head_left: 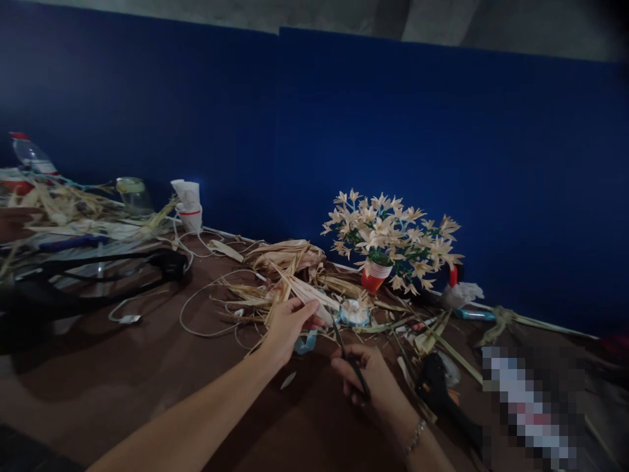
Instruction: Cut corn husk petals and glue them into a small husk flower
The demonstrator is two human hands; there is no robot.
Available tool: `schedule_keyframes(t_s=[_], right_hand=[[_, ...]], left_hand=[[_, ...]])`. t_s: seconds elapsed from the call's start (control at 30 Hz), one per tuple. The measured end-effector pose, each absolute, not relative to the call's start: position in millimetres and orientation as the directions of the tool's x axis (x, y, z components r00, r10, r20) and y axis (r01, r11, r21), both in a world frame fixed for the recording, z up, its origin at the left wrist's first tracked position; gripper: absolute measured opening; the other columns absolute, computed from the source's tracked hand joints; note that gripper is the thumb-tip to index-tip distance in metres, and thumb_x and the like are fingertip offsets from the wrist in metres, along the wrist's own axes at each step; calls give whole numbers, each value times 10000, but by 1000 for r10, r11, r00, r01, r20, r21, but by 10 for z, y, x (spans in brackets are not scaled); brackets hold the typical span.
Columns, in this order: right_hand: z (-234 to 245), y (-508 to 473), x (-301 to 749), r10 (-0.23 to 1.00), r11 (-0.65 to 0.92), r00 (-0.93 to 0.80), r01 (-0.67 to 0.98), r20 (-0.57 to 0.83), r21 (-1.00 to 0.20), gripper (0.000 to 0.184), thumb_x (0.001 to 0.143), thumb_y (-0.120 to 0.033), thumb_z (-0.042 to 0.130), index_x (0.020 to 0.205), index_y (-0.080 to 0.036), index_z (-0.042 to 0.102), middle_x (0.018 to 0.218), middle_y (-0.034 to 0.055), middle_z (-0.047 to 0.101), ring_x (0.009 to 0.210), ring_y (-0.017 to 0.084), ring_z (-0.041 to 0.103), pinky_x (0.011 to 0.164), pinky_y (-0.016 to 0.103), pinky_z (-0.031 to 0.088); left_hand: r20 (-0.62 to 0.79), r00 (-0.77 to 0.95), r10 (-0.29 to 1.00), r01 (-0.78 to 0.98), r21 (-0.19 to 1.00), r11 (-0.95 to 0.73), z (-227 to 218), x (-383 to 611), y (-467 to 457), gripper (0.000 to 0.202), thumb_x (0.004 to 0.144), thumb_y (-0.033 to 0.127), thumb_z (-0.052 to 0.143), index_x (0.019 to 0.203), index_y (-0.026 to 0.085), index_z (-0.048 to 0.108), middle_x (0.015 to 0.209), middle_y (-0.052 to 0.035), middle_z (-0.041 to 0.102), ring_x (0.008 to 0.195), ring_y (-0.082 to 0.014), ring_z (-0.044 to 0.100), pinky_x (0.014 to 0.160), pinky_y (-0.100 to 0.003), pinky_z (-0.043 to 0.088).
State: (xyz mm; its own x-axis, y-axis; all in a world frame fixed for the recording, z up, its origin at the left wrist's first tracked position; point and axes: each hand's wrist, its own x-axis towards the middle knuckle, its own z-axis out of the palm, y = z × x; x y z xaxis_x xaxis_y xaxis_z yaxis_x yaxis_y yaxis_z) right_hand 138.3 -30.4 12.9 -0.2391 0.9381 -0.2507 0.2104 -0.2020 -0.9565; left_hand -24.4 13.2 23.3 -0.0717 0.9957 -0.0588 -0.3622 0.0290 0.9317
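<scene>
Between its thumb and fingers, my left hand (293,321) pinches a pale dried corn husk (308,293), which fans out up and to the left. Dark scissors (351,362) are in my right hand (368,377), fingers wrapped round the handles. Their blades point up at the husk's right end; whether they touch it I cannot tell. Just beyond the blades sits a small blue-rimmed round holder (354,313) with pale pieces in it. A heap of loose husks (289,255) lies behind my left hand. One small cut piece (288,380) rests on the brown table.
Husk flowers stand in a red-and-white cup (377,275) against the blue partition (295,131). A black glue gun (435,387) lies right of my right hand. Left are a black frame-like object (98,275), a white cable (184,314), a glass jar (133,196) and another person's hand (17,223).
</scene>
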Motion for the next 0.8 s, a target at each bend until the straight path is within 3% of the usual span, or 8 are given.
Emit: schedule_keyframes(t_s=[0.8], right_hand=[[95, -273, 1434, 935, -148, -275, 269, -223, -952, 403, 625, -511, 633, 762, -136, 576, 369, -83, 420, 297, 37, 323, 290, 144, 237]], left_hand=[[-59, -46, 997, -358, 933, 39, 249, -261, 138, 271, 604, 365, 705, 670, 118, 613, 544, -9, 636, 500, -107, 588, 487, -186, 446]])
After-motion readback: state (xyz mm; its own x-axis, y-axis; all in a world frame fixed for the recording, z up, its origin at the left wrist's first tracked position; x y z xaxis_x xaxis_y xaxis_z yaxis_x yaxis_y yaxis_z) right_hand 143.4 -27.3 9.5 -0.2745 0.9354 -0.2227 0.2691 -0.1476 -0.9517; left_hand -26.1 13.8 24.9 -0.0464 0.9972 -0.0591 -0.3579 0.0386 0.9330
